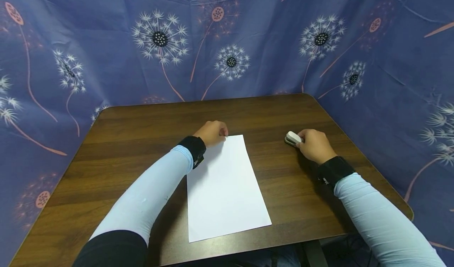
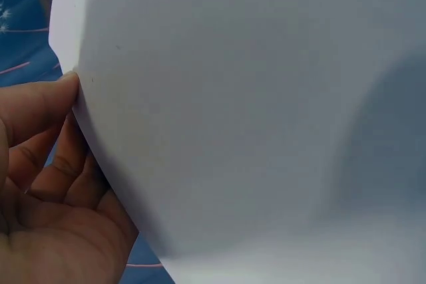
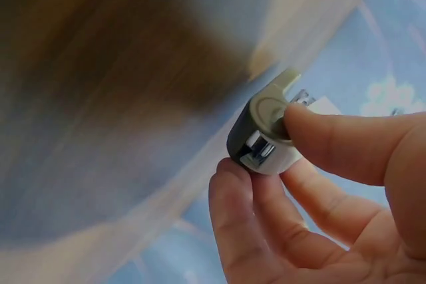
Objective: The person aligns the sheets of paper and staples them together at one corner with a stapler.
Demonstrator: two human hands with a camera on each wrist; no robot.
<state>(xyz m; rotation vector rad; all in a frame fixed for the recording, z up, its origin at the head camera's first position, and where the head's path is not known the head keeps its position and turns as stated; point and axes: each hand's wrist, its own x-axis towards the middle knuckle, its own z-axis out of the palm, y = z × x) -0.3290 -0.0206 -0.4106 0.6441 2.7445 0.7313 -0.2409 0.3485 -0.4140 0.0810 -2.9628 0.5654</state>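
A blank white sheet of paper (image 1: 228, 192) lies upright in front of me on the wooden table, its near edge close to the table's front. At its far edge my left hand (image 1: 211, 134) pinches the sheet; the left wrist view shows the thumb (image 2: 50, 94) on the paper's face and the other fingers behind it. Off to the right, my right hand (image 1: 315, 145) grips a small white and dark stapler (image 1: 293, 138) between thumb and fingers. Up close in the right wrist view, the stapler (image 3: 266, 121) shows its rounded end and a shiny metal part.
The brown wooden table (image 1: 149, 129) has rounded corners. Behind it and along both sides hangs a blue cloth (image 1: 255, 26) printed with dandelions. Below the front edge a table leg (image 1: 313, 255) shows. Both wrists wear black bands.
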